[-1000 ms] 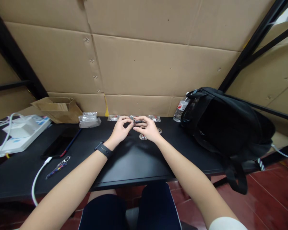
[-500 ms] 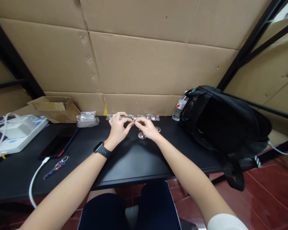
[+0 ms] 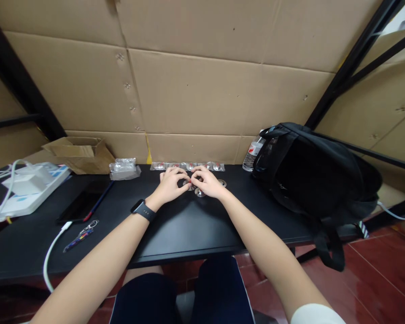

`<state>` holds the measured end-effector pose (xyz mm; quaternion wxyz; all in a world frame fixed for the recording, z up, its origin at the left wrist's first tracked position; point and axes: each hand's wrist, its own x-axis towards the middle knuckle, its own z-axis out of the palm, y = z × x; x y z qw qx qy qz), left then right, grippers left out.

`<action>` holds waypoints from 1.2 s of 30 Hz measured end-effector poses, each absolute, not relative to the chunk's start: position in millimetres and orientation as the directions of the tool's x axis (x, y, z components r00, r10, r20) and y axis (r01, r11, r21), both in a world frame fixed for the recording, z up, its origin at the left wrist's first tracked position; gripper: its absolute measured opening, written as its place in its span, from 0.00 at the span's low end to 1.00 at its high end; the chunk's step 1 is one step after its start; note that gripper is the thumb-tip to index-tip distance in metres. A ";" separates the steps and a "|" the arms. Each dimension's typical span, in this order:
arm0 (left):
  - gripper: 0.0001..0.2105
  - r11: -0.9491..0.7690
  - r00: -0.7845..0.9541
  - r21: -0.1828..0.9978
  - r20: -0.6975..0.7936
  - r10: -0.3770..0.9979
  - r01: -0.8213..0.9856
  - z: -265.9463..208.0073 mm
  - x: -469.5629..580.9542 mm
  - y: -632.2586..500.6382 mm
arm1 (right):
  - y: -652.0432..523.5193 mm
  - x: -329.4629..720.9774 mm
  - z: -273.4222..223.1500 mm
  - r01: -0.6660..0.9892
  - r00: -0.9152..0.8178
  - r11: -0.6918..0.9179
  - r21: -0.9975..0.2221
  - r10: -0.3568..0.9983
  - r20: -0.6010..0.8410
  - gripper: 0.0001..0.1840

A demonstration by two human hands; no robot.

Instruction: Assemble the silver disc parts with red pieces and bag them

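In the head view, we take the row of clear packets (image 3: 218,167) as our landmark; it lies along the back of the black table (image 3: 195,229), at the foot of the cardboard wall (image 3: 195,99), and we see small red spots inside some packets. Just on our side of the row's middle, our left hand (image 3: 172,183) and our right hand (image 3: 207,183) come together, palms down and fingers bent. Their thumbs and fingertips meet at the red-topped metal disc (image 3: 188,185), which is partly covered by them. The spot is too small for us to tell whether either hand truly pinches the red top or only touches it.

A second metal disc (image 3: 200,193) lies nearer to us than the row, just beside the right hand, and a third disc (image 3: 223,183) lies in front of the row's right end, partly behind that hand. We wear a dark watch (image 3: 143,210) on the left wrist.

Left of the row we see clear packaging (image 3: 124,170), then an open brown paper bag (image 3: 84,157), and farther left a white power strip (image 3: 27,202). Left of the row and nearer to us lie a dark phone (image 3: 79,202), a blue and red pen (image 3: 99,201) and a colourful keychain (image 3: 79,238). Right of the row stands a water bottle (image 3: 252,156), beside a black backpack (image 3: 317,175).
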<state>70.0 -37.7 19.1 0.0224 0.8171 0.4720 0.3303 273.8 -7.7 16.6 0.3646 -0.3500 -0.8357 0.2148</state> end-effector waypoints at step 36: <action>0.09 -0.436 0.183 0.563 0.450 0.874 0.702 30.0 68.5 -40.8 | -10.1 270.9 15.3 0.113 -0.422 0.307 -0.945 0.876 0.234 0.11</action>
